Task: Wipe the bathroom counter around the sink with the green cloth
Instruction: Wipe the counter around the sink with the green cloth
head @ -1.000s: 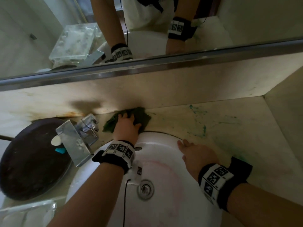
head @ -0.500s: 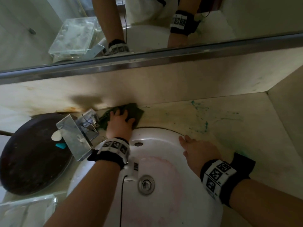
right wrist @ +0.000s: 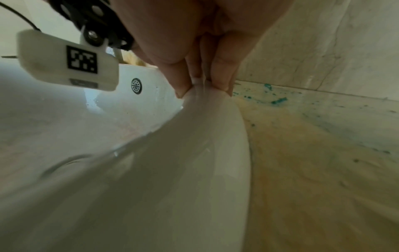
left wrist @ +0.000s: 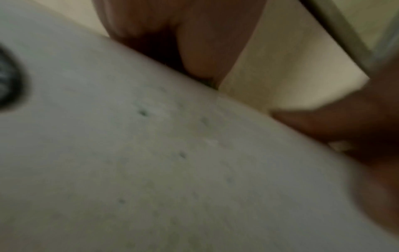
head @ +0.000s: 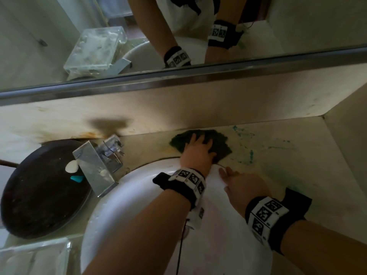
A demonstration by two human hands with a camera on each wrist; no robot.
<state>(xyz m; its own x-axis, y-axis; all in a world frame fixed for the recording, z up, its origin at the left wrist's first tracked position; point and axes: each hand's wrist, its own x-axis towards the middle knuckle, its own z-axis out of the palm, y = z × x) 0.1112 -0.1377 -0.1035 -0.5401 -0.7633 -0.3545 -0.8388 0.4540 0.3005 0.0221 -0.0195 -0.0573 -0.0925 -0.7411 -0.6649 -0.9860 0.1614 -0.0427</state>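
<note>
The dark green cloth [head: 220,144] lies flat on the beige counter [head: 297,175] behind the white sink [head: 139,195], against the back wall. My left hand [head: 198,149] presses down on it with fingers spread and straight; the palm hides the cloth's near part. My right hand [head: 240,183] rests on the sink's right rim, just right of the left wrist and holding nothing. In the right wrist view its straight fingers [right wrist: 222,73] touch the rim [right wrist: 215,136]. The left wrist view is blurred and shows the sink surface [left wrist: 151,170] under my left hand [left wrist: 194,42].
Green stains [head: 251,154] mark the counter right of the cloth, and the stains [right wrist: 278,100] also show in the right wrist view. A chrome faucet [head: 99,163] stands left of the sink, beside a dark round tray [head: 39,191]. A mirror ledge [head: 178,80] runs above; a side wall [head: 353,145] closes the right.
My left hand has slid the cloth to the right along the back wall, from beside the faucet to the edge of the green stains. The right hand has stayed on the rim.
</note>
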